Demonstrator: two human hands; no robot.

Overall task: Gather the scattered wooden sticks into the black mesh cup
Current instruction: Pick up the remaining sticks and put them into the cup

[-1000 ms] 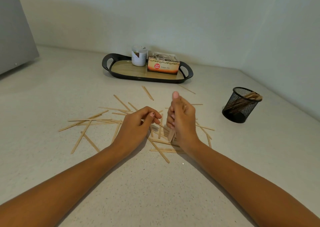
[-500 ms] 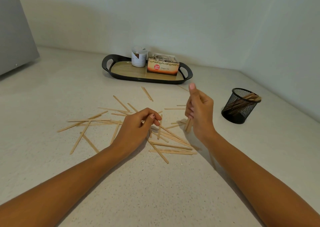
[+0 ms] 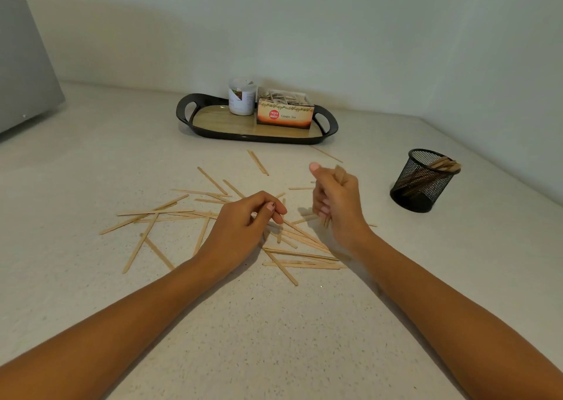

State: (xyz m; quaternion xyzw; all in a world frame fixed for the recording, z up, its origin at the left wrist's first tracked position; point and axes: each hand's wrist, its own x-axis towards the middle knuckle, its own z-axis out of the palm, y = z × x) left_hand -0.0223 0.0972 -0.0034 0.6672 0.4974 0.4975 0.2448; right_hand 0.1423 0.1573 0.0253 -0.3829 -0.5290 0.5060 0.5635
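From my remote seat I see the right hand (image 3: 338,204) raised just above the counter (image 3: 274,338), its fingers wrapped round a small bundle of sticks (image 3: 339,172) held nearly upright, thumb pointing up. The left hand (image 3: 243,229) rests low over the middle of the counter with fingers curled and thumb meeting forefinger; I cannot tell whether it pinches a stick. The scattered wooden sticks (image 3: 155,211) lie crisscrossed across the counter's middle, under and to either side of both hands. The black mesh cup (image 3: 422,180) stands upright near the right edge, apart from the right hand, with several gathered sticks (image 3: 444,165) leaning over its rim. At the back edge a black tray (image 3: 182,110) carries a tea box (image 3: 285,116) and a white jar (image 3: 242,97).
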